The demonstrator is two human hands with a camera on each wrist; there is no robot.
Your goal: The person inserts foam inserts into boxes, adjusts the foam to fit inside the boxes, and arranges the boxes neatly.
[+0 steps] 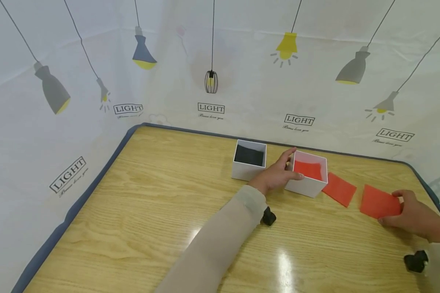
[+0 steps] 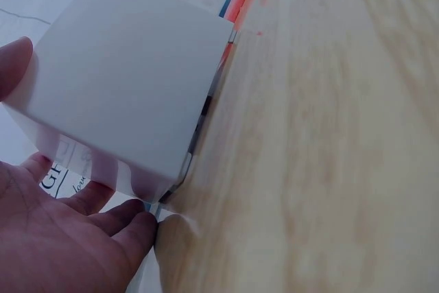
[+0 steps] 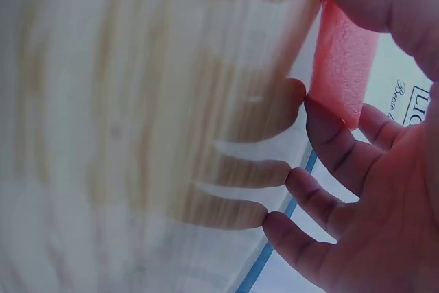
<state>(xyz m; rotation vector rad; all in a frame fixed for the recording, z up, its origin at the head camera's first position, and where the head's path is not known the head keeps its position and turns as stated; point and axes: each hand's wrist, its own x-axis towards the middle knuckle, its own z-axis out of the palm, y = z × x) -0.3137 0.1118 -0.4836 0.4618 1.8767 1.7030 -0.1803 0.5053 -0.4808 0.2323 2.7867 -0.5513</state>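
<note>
My left hand (image 1: 276,176) grips a white square box (image 1: 305,186) at its left side, thumb over the front rim and fingers reaching behind. In the left wrist view one pale wall of the box fills the space between thumb and fingers. Red felt-like sheets (image 1: 308,169) lie inside it. Against its right side rests a flat red square (image 1: 340,189). Farther right, my right hand (image 1: 416,213) pinches another red square (image 1: 379,201) by its right edge, thumb in front and fingers behind. Up close, that red square (image 3: 343,66) shows a slightly rough surface, and the other fingertips touch the table.
Left of the held box stands a second white box (image 1: 243,171) with black sheets (image 1: 249,155) in it. The wooden table (image 1: 132,211) is glossy and bordered by a blue edge strip (image 1: 190,132). A white curtain (image 1: 249,61) printed with lamps hangs behind.
</note>
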